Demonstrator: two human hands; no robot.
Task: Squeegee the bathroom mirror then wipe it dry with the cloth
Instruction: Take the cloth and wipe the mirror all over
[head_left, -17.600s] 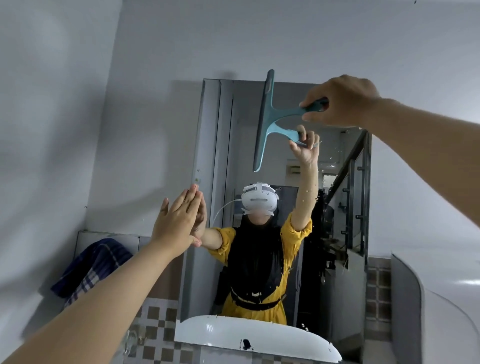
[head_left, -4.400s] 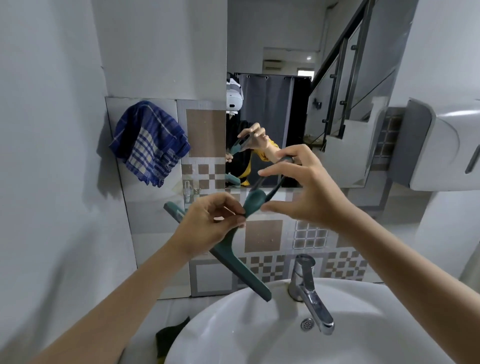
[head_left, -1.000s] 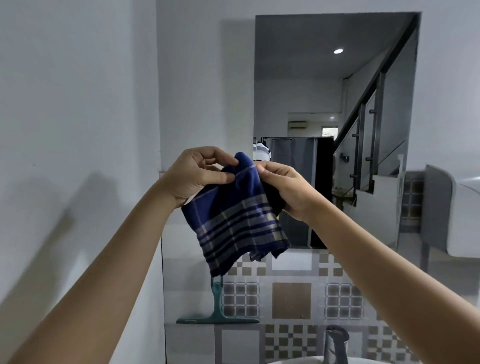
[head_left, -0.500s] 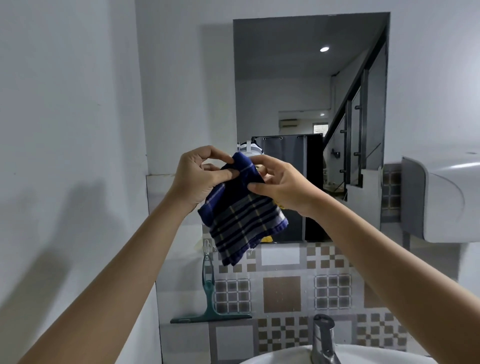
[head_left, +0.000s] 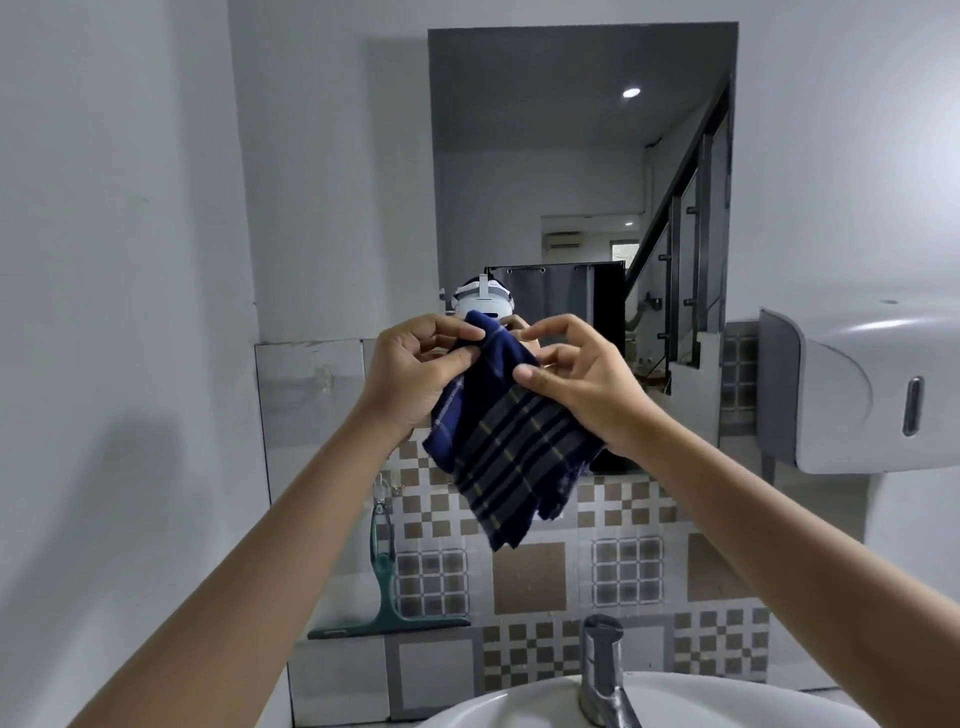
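Observation:
A blue checked cloth (head_left: 511, 441) hangs folded between both my hands, in front of the lower edge of the mirror (head_left: 545, 166). My left hand (head_left: 415, 374) pinches its top left corner. My right hand (head_left: 582, 384) grips its upper right side with thumb and fingers. The teal squeegee (head_left: 387, 587) hangs from a hook on the tiled wall below my left arm, blade down. The mirror reflects a stair rail, a ceiling light and a white headset just above the cloth.
A white sink (head_left: 519, 701) with a chrome tap (head_left: 602, 670) lies below at the bottom. A white wall dispenser (head_left: 857, 384) juts out on the right. A plain white wall closes in on the left.
Both hands have kept working the cloth, which now hangs longer and more folded lengthwise. The view has tilted down slightly, showing more of the tap and sink.

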